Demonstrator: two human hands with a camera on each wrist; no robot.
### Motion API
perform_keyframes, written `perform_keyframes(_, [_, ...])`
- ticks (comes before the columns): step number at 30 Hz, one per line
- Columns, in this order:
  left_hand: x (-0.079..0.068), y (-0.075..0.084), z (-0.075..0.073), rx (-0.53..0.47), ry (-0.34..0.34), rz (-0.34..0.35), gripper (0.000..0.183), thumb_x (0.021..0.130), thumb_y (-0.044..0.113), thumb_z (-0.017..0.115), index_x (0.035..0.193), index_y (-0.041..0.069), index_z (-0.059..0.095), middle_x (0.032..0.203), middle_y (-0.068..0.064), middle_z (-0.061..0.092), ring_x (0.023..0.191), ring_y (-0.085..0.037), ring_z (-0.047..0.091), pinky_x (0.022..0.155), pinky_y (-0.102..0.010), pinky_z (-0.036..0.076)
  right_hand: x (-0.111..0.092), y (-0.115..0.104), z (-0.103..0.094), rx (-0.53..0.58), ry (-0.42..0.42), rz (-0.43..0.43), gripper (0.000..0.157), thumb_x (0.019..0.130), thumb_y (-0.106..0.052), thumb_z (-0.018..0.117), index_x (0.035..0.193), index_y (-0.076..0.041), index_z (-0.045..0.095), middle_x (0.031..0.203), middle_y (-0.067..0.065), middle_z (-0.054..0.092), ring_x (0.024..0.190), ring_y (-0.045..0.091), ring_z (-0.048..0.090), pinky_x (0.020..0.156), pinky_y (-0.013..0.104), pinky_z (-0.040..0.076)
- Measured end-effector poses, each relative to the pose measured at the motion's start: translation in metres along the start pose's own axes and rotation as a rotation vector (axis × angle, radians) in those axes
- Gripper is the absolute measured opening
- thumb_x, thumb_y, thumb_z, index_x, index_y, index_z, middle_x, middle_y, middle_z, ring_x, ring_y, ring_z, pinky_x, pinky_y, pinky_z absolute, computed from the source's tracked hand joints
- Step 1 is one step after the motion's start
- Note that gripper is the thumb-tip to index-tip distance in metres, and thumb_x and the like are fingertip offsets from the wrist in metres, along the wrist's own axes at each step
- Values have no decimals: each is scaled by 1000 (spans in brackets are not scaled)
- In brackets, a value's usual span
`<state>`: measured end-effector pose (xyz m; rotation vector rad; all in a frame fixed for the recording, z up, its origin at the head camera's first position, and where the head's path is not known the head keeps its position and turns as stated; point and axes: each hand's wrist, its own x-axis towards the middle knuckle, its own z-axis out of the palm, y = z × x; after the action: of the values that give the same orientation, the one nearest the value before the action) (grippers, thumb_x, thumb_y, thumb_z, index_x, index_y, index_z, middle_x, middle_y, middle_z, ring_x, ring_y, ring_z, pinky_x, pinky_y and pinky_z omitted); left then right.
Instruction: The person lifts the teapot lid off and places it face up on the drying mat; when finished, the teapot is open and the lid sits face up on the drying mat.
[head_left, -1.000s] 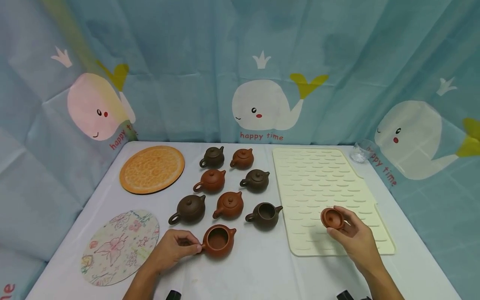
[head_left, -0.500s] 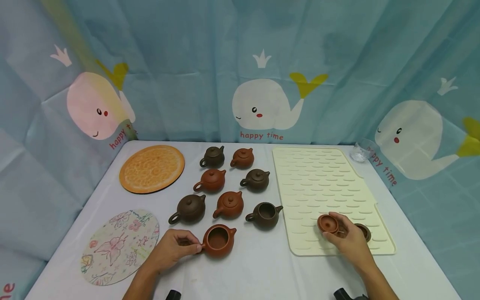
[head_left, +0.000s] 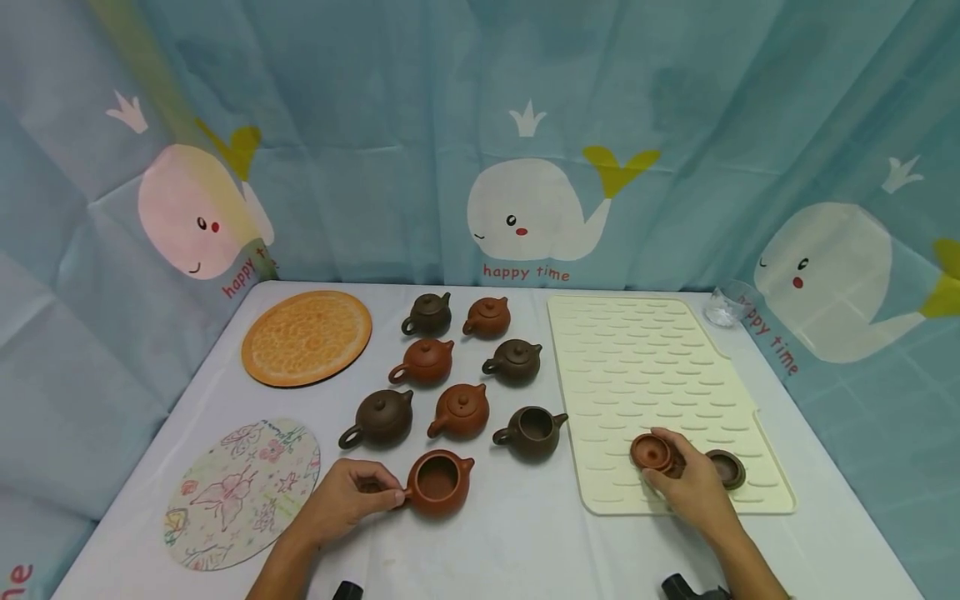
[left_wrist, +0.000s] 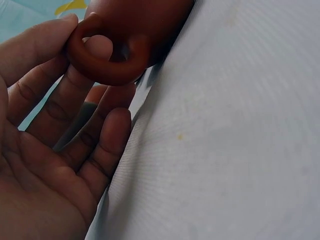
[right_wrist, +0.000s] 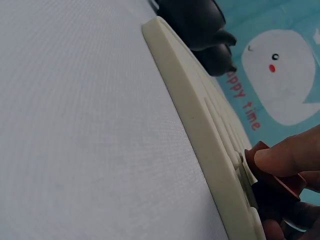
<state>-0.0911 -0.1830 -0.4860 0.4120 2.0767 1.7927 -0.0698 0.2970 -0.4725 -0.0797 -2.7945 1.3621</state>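
My left hand (head_left: 351,500) pinches the handle (left_wrist: 107,72) of a red-brown clay teapot (head_left: 444,505), which stands lidless on the white cloth with its spout to the right. In the left wrist view, thumb and forefinger hold the ring handle while the other fingers curve below it. My right hand (head_left: 692,485) holds a red-brown teapot lid (head_left: 649,452) low over the cream ridged mat (head_left: 622,367), its hollow underside up. In the right wrist view, the thumb (right_wrist: 275,161) presses on the lid's edge close to the mat. A dark brown lid (head_left: 726,470) lies just right of that hand.
Behind the left hand stand several lidded teapots (head_left: 461,412), red-brown and dark brown. One dark teapot (head_left: 531,435) beside the mat has no lid. Two round mats, orange (head_left: 306,338) and floral (head_left: 240,492), lie left. A clear glass cup (head_left: 727,307) stands at the back right.
My right hand has moved left and down with the red-brown lid, nearer the mat. The dark lid, hidden behind the hand before, has come into sight. My left hand stays on the handle.
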Motion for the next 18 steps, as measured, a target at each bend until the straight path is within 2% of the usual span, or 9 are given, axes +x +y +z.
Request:
perform_keyframes(7, [0, 3, 1, 24, 10, 1, 14, 84, 9, 75, 91, -2, 72, 84, -11, 70, 76, -18, 66, 69, -27, 53, 0, -3, -2, -63, -26, -11, 67, 82, -1, 75, 141, -2, 44, 134, 25, 48, 112, 34, 52, 75, 31, 47])
perform_keyframes(10, [0, 6, 1, 48, 34, -25, 16, 84, 13, 76, 91, -1, 72, 84, -10, 70, 76, -20, 66, 70, -28, 53, -1, -6, -4, -63, -32, 5, 69, 82, -2, 75, 142, -2, 42, 134, 25, 48, 105, 32, 54, 73, 31, 47])
perform_keyframes(13, [-1, 11, 0, 75, 95, -37, 18, 83, 14, 77, 92, -1, 72, 86, -9, 70, 78, -21, 67, 71, -29, 53, -3, -10, -6, -61, -28, 20, 70, 82, -3, 75, 143, -2, 40, 128, 24, 49, 95, 28, 53, 67, 30, 46])
perform_keyframes(18, [-3, 23, -1, 102, 260, 18, 21, 84, 14, 77, 96, -2, 71, 90, -7, 70, 83, -22, 66, 73, -30, 52, -6, -18, -12, -150, 58, -48, 65, 82, -4, 75, 140, 0, 44, 119, 20, 53, 99, 30, 50, 75, 35, 45])
